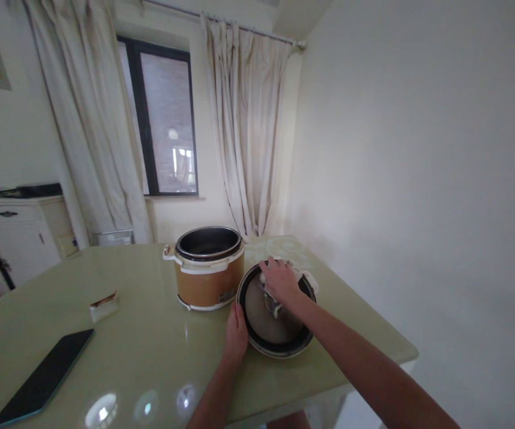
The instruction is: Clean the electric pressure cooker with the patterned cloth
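Note:
A round cooker lid (284,330), with a grey inner face and a dark ring round it, is tilted toward me on the table. My left hand (237,335) grips its left rim, thumb on the edge. Bunched in my right hand (280,281) is a pale cloth (275,308), pressed against the upper part of the lid's inner face. Just left of the lid stands the lidless electric cooker (208,283), with a gold-brown body and white trim. Its dark inner pot (208,243) sits inside; the bottom of the pot is hidden.
A dark tablet (45,378) lies at the left front of the glossy green table (145,339). Near it is a small white item with a reddish-brown top (104,305). A wall (418,179) rises along the right, and curtains (252,119) hang behind.

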Tool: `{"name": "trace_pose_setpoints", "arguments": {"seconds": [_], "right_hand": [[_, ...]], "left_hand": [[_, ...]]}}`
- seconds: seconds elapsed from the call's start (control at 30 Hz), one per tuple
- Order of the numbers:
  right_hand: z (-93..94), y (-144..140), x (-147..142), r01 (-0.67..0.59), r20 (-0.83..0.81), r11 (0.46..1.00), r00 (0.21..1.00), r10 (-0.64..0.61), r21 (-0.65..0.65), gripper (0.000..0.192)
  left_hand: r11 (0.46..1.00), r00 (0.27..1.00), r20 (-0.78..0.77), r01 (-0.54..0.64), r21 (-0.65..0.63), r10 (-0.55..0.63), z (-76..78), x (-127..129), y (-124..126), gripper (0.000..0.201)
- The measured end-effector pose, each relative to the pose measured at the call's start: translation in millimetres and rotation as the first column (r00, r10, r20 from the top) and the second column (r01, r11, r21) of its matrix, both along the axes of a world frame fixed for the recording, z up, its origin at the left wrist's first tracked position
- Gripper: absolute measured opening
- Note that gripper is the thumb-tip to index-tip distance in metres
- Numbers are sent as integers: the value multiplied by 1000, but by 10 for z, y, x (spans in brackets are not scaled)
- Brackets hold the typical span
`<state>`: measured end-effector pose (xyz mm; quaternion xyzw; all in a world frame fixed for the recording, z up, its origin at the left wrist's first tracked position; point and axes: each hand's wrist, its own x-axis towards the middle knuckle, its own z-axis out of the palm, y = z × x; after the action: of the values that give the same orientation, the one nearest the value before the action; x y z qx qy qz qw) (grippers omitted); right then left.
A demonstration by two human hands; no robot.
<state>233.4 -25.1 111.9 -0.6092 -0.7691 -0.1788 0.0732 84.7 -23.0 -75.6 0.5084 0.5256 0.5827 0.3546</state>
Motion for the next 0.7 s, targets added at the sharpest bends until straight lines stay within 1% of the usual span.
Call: {"name": "trace_pose_setpoints", "arguments": {"seconds": [0.03,0.1,0.13,0.2,0.27,0.33,0.4,0.47,0.53,0.6,0.7], "right_hand": [[-7,41,-60,8,-44,1000,999,-8,15,54],[-79,62,-166,-28,-133,1000,991,29,6,58],[-140,44,-205,-70,-181,997,981,66,-13,58],[-284,-40,-240,-193,-274,979,947,168,-66,57],[-421,-161,-209,-309,-343,946,903,258,-101,63],[-515,-294,-123,-373,-354,919,883,308,-130,72],[-557,-424,-11,-390,-310,903,894,324,-179,77],[-557,-539,102,-387,-224,889,915,337,-244,74],[-524,-626,203,-365,-118,885,931,345,-289,70],[-464,-667,284,-298,-10,901,950,311,-315,71],[-331,-610,350,-153,109,943,975,193,-294,73]], "left_hand": [[1000,1000,-7,0,-6,0,-13,0,5,63],[1000,1000,-11,-4,-15,4,-27,-5,10,65],[1000,1000,-10,-6,-16,5,-24,-10,9,65],[1000,1000,-1,9,3,-9,4,-22,-4,65],[998,999,14,49,40,-49,51,-32,-28,66],[995,997,29,76,60,-78,101,-37,-55,66],[996,997,39,60,64,-62,137,-33,-77,64],[997,998,46,35,73,-39,157,-25,-91,61],[996,998,48,35,83,-39,162,-17,-98,59],[996,998,42,43,75,-47,160,-14,-99,59],[996,997,35,65,62,-67,145,-20,-84,61]]}}
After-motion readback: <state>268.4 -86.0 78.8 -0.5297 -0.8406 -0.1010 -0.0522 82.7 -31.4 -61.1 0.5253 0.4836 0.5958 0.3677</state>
